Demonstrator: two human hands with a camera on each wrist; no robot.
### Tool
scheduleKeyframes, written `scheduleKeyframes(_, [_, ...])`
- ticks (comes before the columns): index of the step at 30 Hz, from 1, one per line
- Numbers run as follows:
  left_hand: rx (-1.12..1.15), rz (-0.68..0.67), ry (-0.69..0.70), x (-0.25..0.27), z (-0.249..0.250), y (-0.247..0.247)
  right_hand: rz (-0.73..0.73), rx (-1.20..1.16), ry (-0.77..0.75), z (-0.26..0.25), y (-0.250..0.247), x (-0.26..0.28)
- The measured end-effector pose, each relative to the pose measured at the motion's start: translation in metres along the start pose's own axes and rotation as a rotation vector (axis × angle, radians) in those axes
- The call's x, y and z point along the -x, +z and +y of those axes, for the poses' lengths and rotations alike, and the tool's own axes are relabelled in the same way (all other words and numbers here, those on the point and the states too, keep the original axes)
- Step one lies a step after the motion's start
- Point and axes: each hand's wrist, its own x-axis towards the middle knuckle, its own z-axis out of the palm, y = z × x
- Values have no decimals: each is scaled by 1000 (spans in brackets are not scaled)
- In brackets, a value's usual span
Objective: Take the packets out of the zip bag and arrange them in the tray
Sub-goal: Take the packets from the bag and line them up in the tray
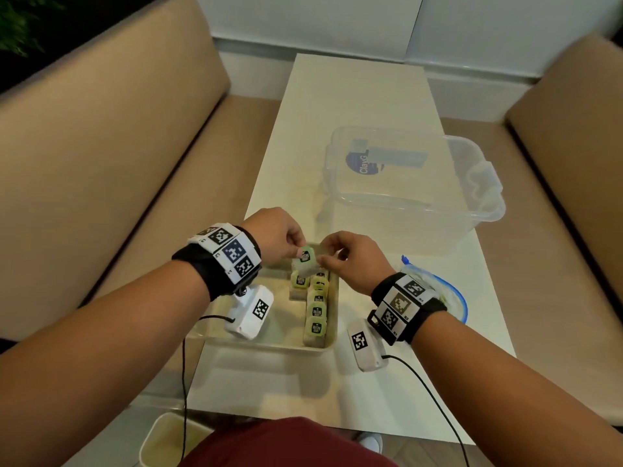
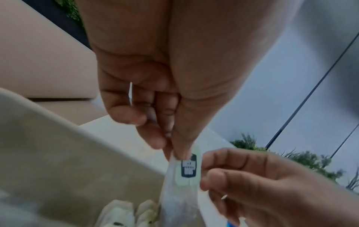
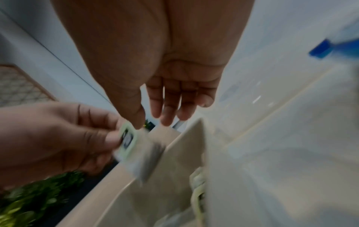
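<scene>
Right now my left hand point(image 1: 279, 239) pinches the top of a small translucent packet with a pale green label and dark logo point(image 1: 305, 261), thumb and forefinger closed on its upper edge. My right hand point(image 1: 350, 261) pinches the packet's right side between thumb and fingers. We hold it together just above the far end of the shallow beige plastic tray point(image 1: 332, 332), which sits on the pale worktop point(image 1: 354, 96).

I judge that the main risk is in the set-down. The packets already in the tray point(image 1: 317, 310) stand closely in a row along the right wall, and lowering this one carelessly could knock the nearest ones flat or out of line. The packet looks limp, so if one hand lets go early it may fold or land label-down. My wrist cameras and their cables hang close to the tray and could snag its rim.

By my count, one packet is in my hands. About six stand in the right-hand row, with one more beside it at the far end, though they overlap and I cannot be sure. One clear zip bag with a blue slider seal point(image 1: 451, 291) lies right of the tray, partly behind my wrist; whether any packets remain inside I cannot tell. One large clear plastic storage box point(image 1: 414, 176) stands farther back.
</scene>
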Motion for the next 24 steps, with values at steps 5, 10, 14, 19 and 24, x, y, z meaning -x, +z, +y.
scheduleKeyframes(5, [-285,-226,-87,-17,-11,25,-9,58,165,20,-3,3])
scheduleKeyframes(10, [-431,-447,-121,-44,-18,56,-113,-155,246,27,3,10])
scheduleKeyframes(14, [-549,-467,-122,-76,-34,76,-102,-234,273,31,5,11])
scheduleKeyframes(19, [-581,-480,-173,-119,-60,109,-85,-267,289,30,4,14])
scheduleKeyframes(24, [-551,-346,-184,-75,-19,81,-59,-214,254,30,-3,19])
